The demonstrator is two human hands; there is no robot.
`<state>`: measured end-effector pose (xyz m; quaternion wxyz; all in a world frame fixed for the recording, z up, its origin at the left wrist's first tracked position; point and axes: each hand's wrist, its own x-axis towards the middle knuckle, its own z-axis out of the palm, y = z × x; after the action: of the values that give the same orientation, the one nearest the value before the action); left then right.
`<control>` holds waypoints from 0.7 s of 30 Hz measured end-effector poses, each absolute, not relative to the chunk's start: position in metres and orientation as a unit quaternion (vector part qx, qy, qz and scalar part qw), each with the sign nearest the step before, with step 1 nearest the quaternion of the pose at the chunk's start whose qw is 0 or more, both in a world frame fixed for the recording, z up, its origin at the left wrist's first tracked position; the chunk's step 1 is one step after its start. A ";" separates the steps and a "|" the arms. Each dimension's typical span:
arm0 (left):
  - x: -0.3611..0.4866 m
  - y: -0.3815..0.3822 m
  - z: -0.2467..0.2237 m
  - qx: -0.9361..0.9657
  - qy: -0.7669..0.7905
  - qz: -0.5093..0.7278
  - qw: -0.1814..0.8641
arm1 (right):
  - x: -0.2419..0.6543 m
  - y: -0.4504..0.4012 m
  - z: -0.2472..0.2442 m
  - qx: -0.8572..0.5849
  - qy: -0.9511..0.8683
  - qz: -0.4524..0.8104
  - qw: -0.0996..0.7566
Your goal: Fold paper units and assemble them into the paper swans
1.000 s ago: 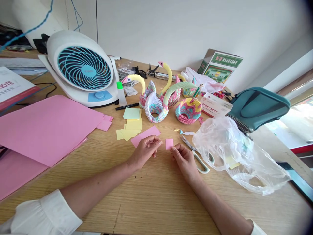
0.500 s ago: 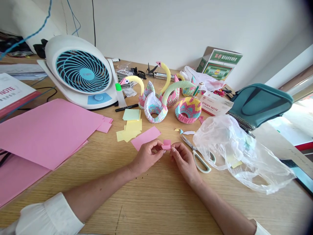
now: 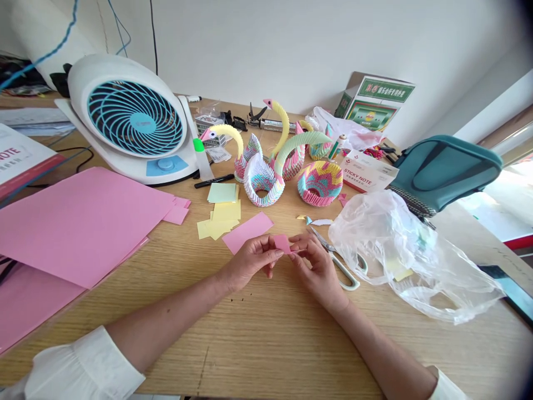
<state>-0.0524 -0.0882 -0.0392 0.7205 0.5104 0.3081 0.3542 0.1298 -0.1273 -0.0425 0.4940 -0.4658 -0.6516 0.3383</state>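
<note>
Paper, a small pink piece (image 3: 282, 243), was held over the table (image 3: 250, 344) at the dial's centre, twelve pointing away from the person. The left hand (image 3: 252, 258) pinched it between thumb and fingers on the nine o'clock side; the right hand (image 3: 318, 269) had its fingertips curled at the four o'clock corner, though whether they gripped or merely touched could not be told. Next to weightless, it probably creased readily, bent under slight pressure and tore if tugged, with little tendency to slip. Opposite edges, close to the corners, seemed the best hold, leaving the middle free. Scissors (image 3: 330, 248) lay just beside the right hand at four o'clock, and a crumpled plastic bag (image 3: 395, 250) spread beyond them at three, so room that way looked tight. A pink strip (image 3: 249, 230) lay near at ten, a paper bowl (image 3: 320, 176) farther off at one. More room ran toward six.
</note>
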 end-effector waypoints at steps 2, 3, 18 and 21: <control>-0.053 -0.088 -0.041 0.520 0.322 0.358 0.705 | 0.129 -0.127 -0.044 -0.472 -0.611 0.398 0.496; -0.053 -0.088 -0.041 0.528 0.330 0.357 0.696 | 0.128 -0.127 -0.046 -0.476 -0.590 0.425 0.495; -0.053 -0.084 -0.040 0.454 0.398 0.371 0.706 | 0.130 -0.132 -0.045 -0.418 -0.766 0.211 0.440; -0.052 -0.086 -0.039 0.475 0.412 0.361 0.689 | 0.130 -0.131 -0.042 -0.413 -0.769 0.210 0.441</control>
<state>-0.0522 -0.0855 -0.0392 0.6890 0.4750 0.4117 0.3608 0.1305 -0.1313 -0.0419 0.4410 -0.4133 -0.7685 0.2099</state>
